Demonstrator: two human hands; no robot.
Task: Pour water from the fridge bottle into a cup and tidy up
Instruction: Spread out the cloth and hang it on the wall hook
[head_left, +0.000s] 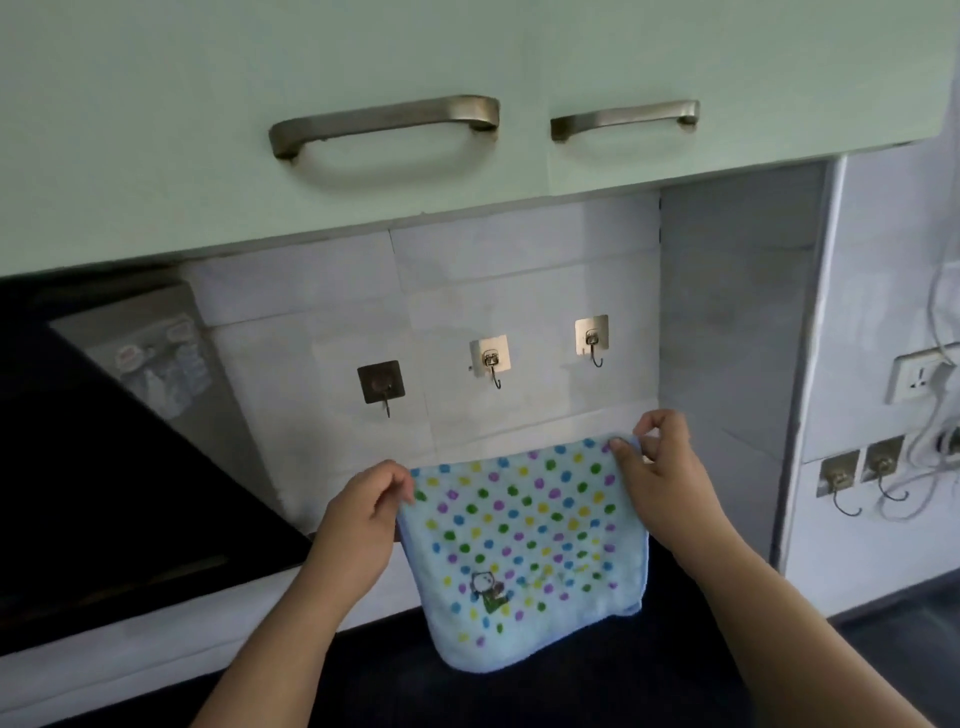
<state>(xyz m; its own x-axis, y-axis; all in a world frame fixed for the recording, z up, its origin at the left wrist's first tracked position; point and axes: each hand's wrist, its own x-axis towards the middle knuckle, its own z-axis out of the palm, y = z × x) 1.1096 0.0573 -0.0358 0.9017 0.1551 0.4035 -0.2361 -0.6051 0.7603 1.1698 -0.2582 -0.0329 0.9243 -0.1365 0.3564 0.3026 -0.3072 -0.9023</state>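
Pale green wall cabinets (363, 171) overhead, with two metal bar handles (384, 122); white tiled wall (519, 270) beneath, dark slanted range hood (119, 467) at left, dark surface (519, 696) along the bottom. Sockets and trailing cables (930, 374) at far right, beside two more small hooks.

Blue dotted towel (524, 551) held up flat in front of the tiles, top edge running left to right and sloping upward toward the right, the rest hanging free below. Left hand (363, 514) pinched shut on the upper left corner, right hand (660, 467) pinched shut on the upper right corner, thumb and fingers (621, 447) closed over the hem.

Three adhesive wall hooks above the towel: dark hook (382, 387) at left, middle hook (491, 361), right hook (592, 340). All three bare, all above the top edge and apart from it. Right corner nearest the right hook, so probably a short lift up and toward the wall with the right hand.

Hanging loop on the towel not visible, perhaps hidden inside the right-hand pinch. Bottle and cup out of view. Stickers on the hood's steel side too blurred to read.
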